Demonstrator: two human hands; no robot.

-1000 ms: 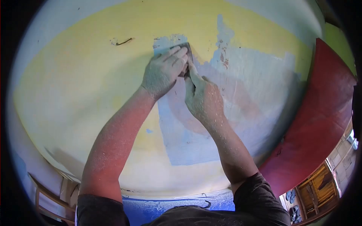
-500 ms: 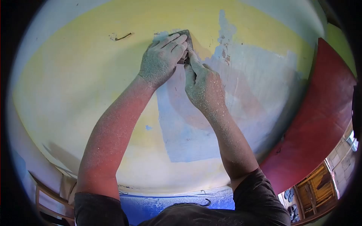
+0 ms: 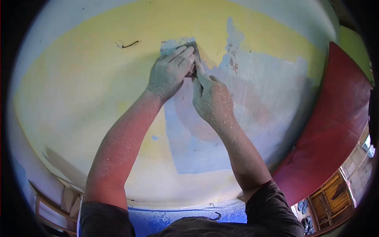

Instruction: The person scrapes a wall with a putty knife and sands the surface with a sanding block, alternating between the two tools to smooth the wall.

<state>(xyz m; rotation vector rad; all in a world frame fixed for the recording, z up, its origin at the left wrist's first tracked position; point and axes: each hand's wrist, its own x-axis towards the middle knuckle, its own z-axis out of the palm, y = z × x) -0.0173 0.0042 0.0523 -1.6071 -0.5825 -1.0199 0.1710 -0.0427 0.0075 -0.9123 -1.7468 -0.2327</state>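
Observation:
A dark, flat rectangular scraper (image 3: 194,48) lies against the yellow and pale blue wall (image 3: 205,154), at the upper edge of the blue patch. Dust covers both hands. My left hand (image 3: 170,71) presses on the scraper's face with its fingers extended and close together. My right hand (image 3: 213,94) grips the scraper's lower right edge, forefinger pointing up along it, the other fingers curled. Part of the scraper is hidden under my fingers.
A bent wire (image 3: 130,44) sticks out of the wall at the upper left. To the right stands a large red panel (image 3: 327,122). A wooden frame (image 3: 51,205) is at the lower left, and a dusty blue surface (image 3: 158,219) lies below the wall.
Both hands and the scraper have moved down a little along the wall, uncovering more of the pale blue area above them.

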